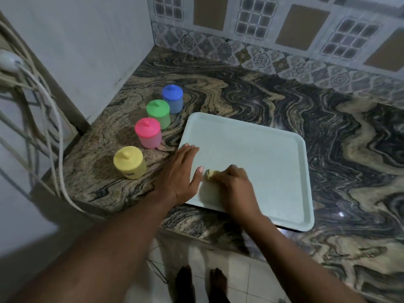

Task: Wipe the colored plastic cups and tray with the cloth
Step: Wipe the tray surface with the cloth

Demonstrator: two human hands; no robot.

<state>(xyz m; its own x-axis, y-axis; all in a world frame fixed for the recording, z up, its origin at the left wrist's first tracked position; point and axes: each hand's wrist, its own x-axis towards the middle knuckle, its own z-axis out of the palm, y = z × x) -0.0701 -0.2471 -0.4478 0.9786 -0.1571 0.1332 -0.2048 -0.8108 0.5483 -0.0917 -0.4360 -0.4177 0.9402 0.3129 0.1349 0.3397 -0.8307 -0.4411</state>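
Observation:
A pale green tray [262, 154] lies flat on the marbled counter. My left hand [182, 173] rests with straight fingers on the tray's left edge. My right hand [235, 186] grips a small yellowish cloth [208, 173] and presses it onto the tray's near-left part; most of the cloth is hidden under the hand. To the left of the tray a row of lidded plastic cups stands on the counter: blue [173, 98] farthest, then green [158, 113], pink [148, 133] and yellow [129, 161] nearest.
The counter [328, 127] ends at a white wall on the left and a tiled wall at the back. White cables [50, 119] hang at the far left. The counter's front edge runs just below the tray; my feet [201, 283] stand on the tiled floor.

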